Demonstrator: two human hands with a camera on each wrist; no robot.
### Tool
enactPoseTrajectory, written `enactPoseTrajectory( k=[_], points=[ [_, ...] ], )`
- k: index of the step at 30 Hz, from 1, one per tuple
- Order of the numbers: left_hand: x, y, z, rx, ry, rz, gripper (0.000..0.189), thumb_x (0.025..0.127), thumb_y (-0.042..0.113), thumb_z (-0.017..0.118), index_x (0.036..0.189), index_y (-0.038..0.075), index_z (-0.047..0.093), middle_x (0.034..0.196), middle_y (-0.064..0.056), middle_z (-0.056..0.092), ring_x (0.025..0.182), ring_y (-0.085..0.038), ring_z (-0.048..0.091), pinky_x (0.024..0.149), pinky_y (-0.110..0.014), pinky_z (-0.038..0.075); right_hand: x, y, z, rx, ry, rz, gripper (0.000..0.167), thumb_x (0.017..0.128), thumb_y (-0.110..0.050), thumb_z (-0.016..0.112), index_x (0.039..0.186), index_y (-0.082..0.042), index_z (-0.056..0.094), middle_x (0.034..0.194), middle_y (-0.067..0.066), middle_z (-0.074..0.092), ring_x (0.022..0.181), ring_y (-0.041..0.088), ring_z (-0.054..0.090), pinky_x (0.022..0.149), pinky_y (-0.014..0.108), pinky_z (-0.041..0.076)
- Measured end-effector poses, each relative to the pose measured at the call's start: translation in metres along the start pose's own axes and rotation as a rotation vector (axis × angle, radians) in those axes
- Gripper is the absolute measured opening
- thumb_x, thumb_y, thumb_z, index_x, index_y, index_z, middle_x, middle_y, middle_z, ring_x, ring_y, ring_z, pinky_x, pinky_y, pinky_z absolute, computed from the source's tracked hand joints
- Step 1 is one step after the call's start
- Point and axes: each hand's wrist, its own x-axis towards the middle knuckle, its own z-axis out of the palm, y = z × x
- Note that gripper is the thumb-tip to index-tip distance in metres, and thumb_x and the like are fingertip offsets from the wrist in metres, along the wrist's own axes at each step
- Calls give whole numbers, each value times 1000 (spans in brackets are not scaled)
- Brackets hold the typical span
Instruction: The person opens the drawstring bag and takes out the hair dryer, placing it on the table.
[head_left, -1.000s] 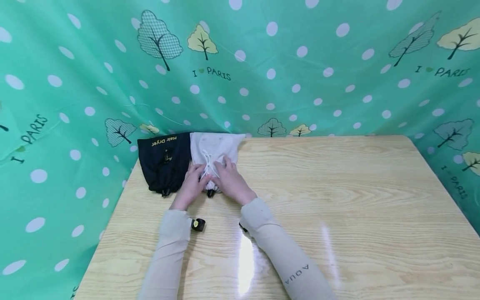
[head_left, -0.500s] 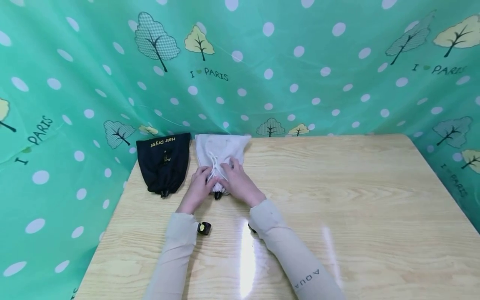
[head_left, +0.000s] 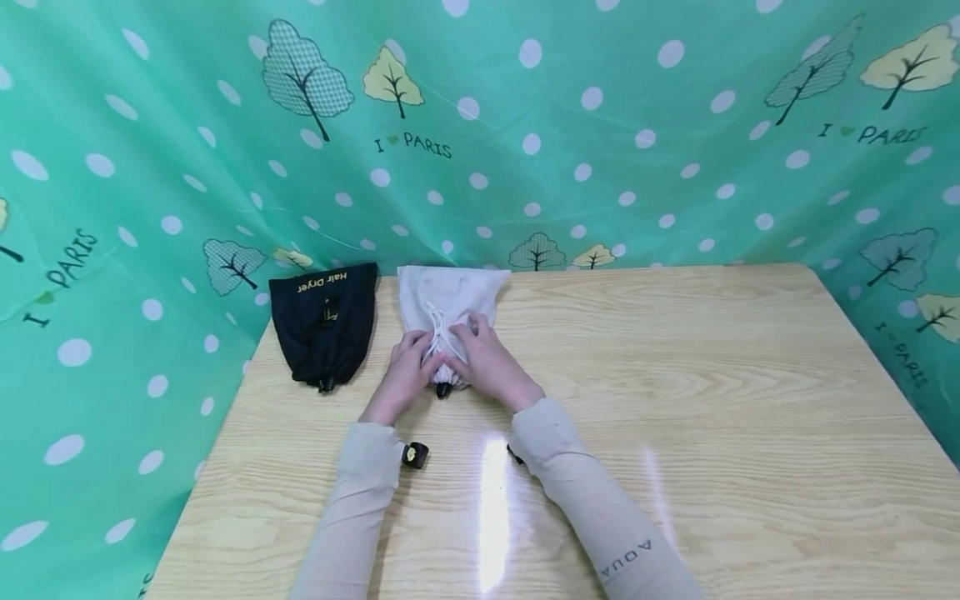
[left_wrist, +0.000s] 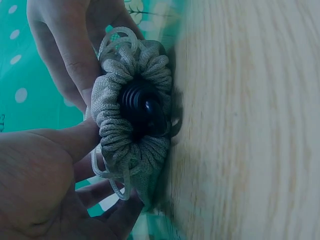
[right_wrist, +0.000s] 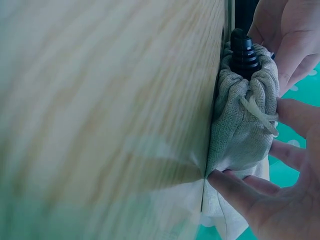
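A light grey-white drawstring bag (head_left: 450,288) lies near the table's back edge. Its gathered mouth faces the person, and a black ribbed cord end (left_wrist: 141,102) pokes out of it; the rest of the contents is hidden. My left hand (head_left: 402,377) grips the bag's left side, thumb by the gathered mouth. On the other side, my right hand (head_left: 493,365) holds it with thumb on top and fingers (right_wrist: 235,189) down along the edge. White drawstrings (head_left: 437,325) lie on top between the hands. Left of it rests a black drawstring bag (head_left: 322,333) printed "Hair Dryer".
The wood-grain table (head_left: 675,400) stretches to the right and toward the person. A green dotted curtain (head_left: 570,142) hangs behind the table and along both sides. Black wrist cameras (head_left: 415,455) sit under the sleeves.
Both hands have moved the light bag a little to the right, opening a gap between it and the black bag. The black bag stays in place on the table.
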Motion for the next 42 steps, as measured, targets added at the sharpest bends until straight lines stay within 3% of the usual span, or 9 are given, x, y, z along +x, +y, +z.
enactPoseTrajectory(
  k=[17, 42],
  points=[
    [-3, 5, 7, 52, 32, 38, 54, 104, 26, 52, 147, -4, 41, 148, -24, 38, 136, -46, 33, 114, -56, 32, 0, 3, -3, 27, -24, 26, 53, 98, -35, 62, 139, -3, 49, 149, 28, 31, 132, 41, 46, 111, 46, 42],
    [6, 41, 40, 84, 17, 104, 57, 102, 38, 53, 147, 3, 46, 146, -17, 45, 135, -40, 38, 113, -52, 35, -29, 34, -39, 37, -24, 80, 54, 94, -32, 68, 136, -3, 51, 146, 26, 35, 123, 39, 55, 104, 48, 48]
  ],
)
